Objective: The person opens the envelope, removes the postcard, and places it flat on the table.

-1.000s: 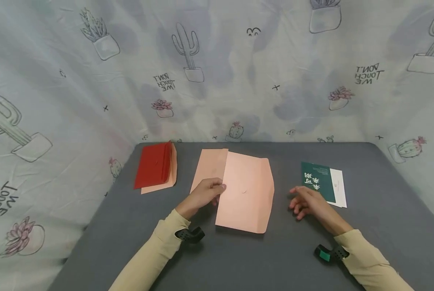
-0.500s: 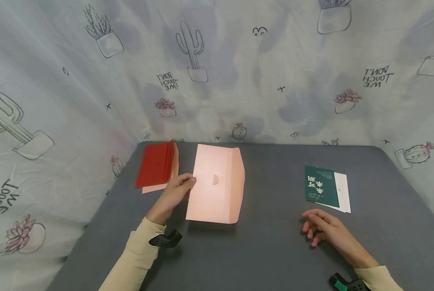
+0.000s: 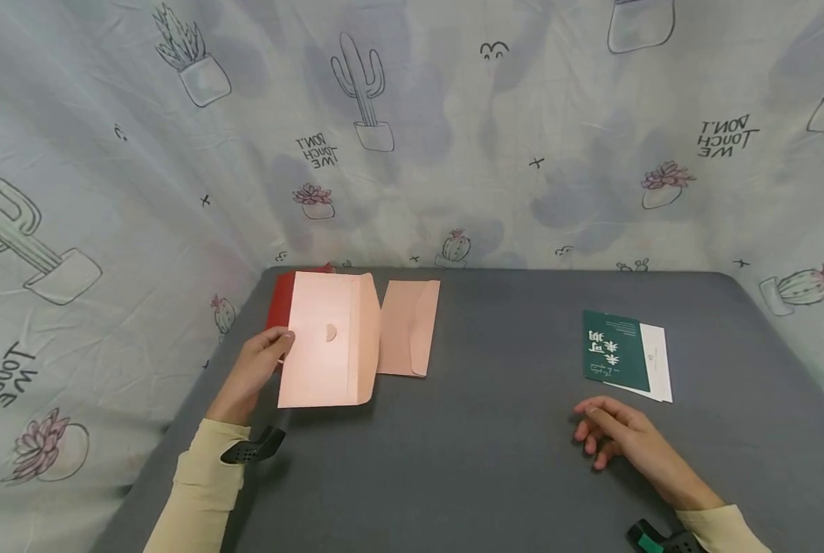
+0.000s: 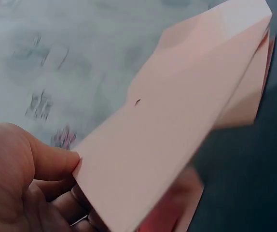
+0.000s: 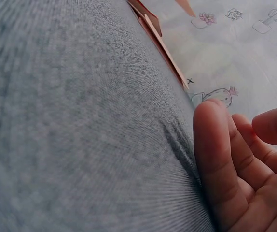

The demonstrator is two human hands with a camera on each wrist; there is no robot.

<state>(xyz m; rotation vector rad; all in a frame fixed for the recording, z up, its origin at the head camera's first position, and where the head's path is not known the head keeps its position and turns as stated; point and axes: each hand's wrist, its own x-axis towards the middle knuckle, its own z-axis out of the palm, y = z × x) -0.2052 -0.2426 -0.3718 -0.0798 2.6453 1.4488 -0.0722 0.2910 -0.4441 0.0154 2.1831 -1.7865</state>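
Note:
My left hand [image 3: 256, 369] pinches a pale pink envelope [image 3: 318, 346] by its left edge, thumb on top. The envelope's flap stands unfolded on the right, and a small half-round notch shows in its middle. It is held over the red envelope [image 3: 282, 299] at the back left, covering most of it. In the left wrist view the pink envelope [image 4: 153, 121] slants up from the thumb. A second pink envelope [image 3: 408, 326] lies on the table just right of the held one. My right hand [image 3: 615, 434] holds nothing, its fingers loosely bent near the tabletop.
A dark green card [image 3: 615, 353] with white lettering lies over white cards [image 3: 656, 361] at the right, beyond my right hand. The grey table [image 3: 453, 476] ends at a patterned cloth backdrop [image 3: 453, 115].
My left hand has carried the pink envelope leftward from the table's middle to over the red envelope, uncovering the second pink envelope. My right hand has drawn back from the green card.

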